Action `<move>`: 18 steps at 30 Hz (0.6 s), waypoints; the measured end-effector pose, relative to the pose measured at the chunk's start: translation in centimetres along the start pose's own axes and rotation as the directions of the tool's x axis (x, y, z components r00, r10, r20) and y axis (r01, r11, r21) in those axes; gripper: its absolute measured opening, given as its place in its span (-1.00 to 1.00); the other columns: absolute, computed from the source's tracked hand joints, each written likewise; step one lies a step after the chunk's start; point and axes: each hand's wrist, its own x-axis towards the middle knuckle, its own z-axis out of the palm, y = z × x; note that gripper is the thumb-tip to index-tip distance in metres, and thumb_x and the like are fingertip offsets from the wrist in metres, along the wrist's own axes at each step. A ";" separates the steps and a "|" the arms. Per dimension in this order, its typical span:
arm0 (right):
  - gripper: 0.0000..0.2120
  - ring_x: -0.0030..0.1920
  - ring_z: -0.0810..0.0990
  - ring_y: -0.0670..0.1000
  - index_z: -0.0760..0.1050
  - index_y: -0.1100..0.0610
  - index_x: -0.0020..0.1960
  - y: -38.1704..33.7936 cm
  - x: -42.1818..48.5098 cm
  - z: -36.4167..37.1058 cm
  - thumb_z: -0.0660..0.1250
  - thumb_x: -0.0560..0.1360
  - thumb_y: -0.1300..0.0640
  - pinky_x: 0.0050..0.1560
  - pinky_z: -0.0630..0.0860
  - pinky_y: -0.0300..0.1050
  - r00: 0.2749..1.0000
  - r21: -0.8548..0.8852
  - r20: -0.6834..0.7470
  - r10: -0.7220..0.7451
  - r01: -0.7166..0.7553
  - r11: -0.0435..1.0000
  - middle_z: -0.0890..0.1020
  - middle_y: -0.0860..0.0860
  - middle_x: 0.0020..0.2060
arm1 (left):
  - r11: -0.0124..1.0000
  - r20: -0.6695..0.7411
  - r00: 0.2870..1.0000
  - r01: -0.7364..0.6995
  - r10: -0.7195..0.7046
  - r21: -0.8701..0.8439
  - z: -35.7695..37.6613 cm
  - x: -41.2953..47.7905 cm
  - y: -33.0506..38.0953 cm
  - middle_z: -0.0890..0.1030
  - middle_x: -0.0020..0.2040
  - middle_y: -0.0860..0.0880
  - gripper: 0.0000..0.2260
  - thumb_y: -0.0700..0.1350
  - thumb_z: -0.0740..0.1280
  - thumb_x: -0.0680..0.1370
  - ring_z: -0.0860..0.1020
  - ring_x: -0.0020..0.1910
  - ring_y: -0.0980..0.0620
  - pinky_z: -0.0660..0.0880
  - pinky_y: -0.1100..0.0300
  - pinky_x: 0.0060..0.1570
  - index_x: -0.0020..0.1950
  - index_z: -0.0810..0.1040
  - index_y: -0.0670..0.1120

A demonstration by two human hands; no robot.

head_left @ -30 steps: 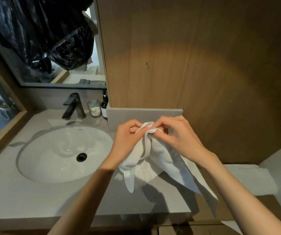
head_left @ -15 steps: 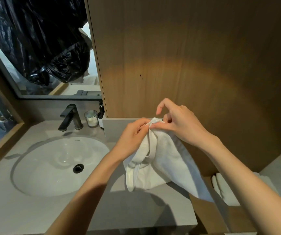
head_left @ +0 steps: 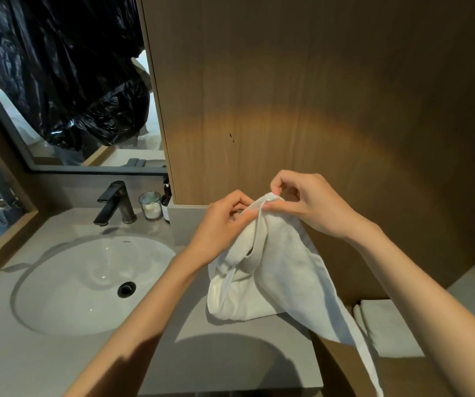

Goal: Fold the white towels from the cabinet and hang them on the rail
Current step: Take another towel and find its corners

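A small white towel [head_left: 282, 270] hangs bunched above the grey counter [head_left: 230, 365], one long corner trailing down to the lower right. My left hand [head_left: 225, 224] pinches its top edge from the left. My right hand [head_left: 311, 204] pinches the same top edge from the right, fingers curled over the hem. The two hands nearly touch at the towel's peak. Folded white towels [head_left: 388, 328] lie on a lower shelf to the right. No rail is in view.
A white oval sink [head_left: 87, 285] with a black faucet [head_left: 116, 203] fills the counter's left. A glass candle [head_left: 150, 204] and a dark bottle [head_left: 166, 202] stand behind it. A wooden panel [head_left: 316, 96] rises straight ahead; a mirror [head_left: 58, 81] is at upper left.
Both hands have lifted the towel's top edge a little and kept pinching it. My right fingers have curled down over the hem, and the view has shifted slightly.
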 end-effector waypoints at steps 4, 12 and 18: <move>-0.79 -0.26 0.49 0.13 0.46 0.07 -0.10 0.2 -0.7 -3.0 0.42 0.48 -0.04 -0.26 0.44 0.07 0.980 0.010 -0.199 -0.010 0.012 1.000 0.55 -0.01 -0.24 | 0.989 0.013 0.999 0.034 -0.036 0.146 -0.1 -0.4 -2.5 0.60 -0.22 0.18 -0.96 -0.07 0.41 0.53 0.51 -0.25 0.22 0.40 0.26 -0.22 -0.08 0.57 0.05; -0.77 -0.27 0.54 0.01 0.45 -0.03 -0.09 0.8 -2.5 -5.3 0.36 0.49 -0.18 -0.31 0.50 -0.14 0.929 -0.114 -0.370 -0.020 -0.024 0.993 0.55 -0.18 -0.21 | 0.938 0.049 0.998 -0.057 0.043 0.343 -0.8 0.1 -3.3 0.57 -0.22 0.15 -0.97 -0.11 0.42 0.52 0.49 -0.23 0.20 0.34 0.37 -0.24 -0.10 0.59 -0.03; -0.82 -0.19 0.55 -0.08 0.47 -0.05 -0.06 -0.2 -4.4 -5.1 0.35 0.50 -0.14 -0.25 0.51 -0.27 0.906 -0.088 -0.422 0.020 -0.063 0.994 0.56 -0.21 -0.15 | 0.741 -0.062 0.988 -0.063 0.139 0.669 -1.9 0.7 -4.9 0.50 -0.07 -0.01 -0.92 -0.23 0.28 0.56 0.48 -0.17 0.02 0.33 0.16 -0.22 0.01 0.54 -0.11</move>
